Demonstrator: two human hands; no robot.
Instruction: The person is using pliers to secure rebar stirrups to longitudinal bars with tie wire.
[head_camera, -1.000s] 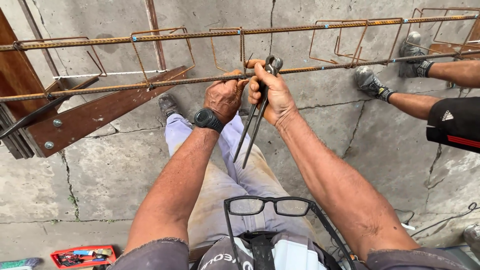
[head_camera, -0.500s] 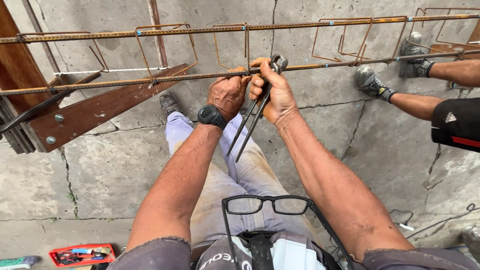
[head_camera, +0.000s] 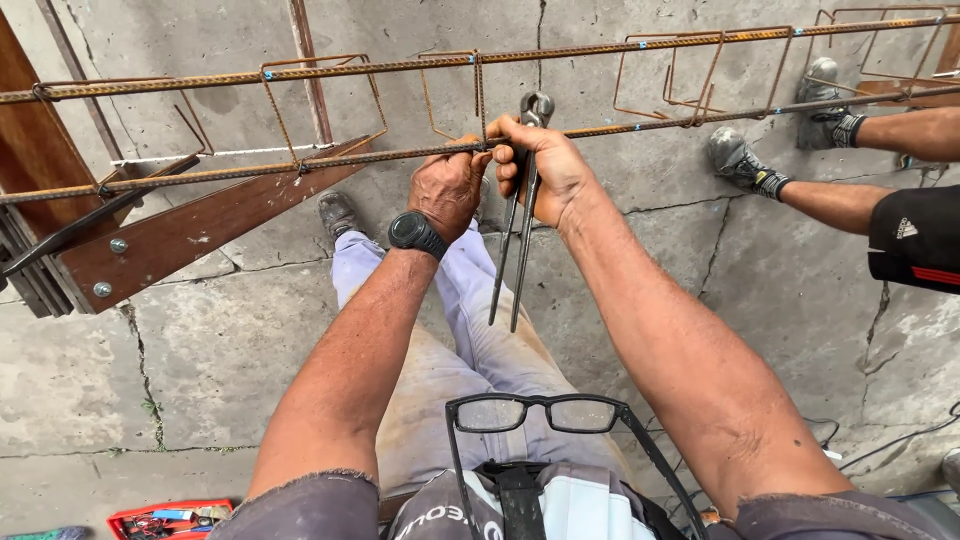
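The lower rebar (head_camera: 300, 168) is gripped by the left hand (head_camera: 447, 188) while nippers (head_camera: 524, 200) (head at the stirrup (head_camera: 479, 100) crossing) are clasped by the right hand (head_camera: 548, 170), so a slipped twist could pinch nearby fingers.

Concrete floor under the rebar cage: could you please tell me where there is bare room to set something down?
Bare concrete lies between the brown steel beam, the left hand's forearm and the red tool tray. It is crowded at the rebar cage, where both hands and the pincers meet, and right, by a co-worker's shoes.
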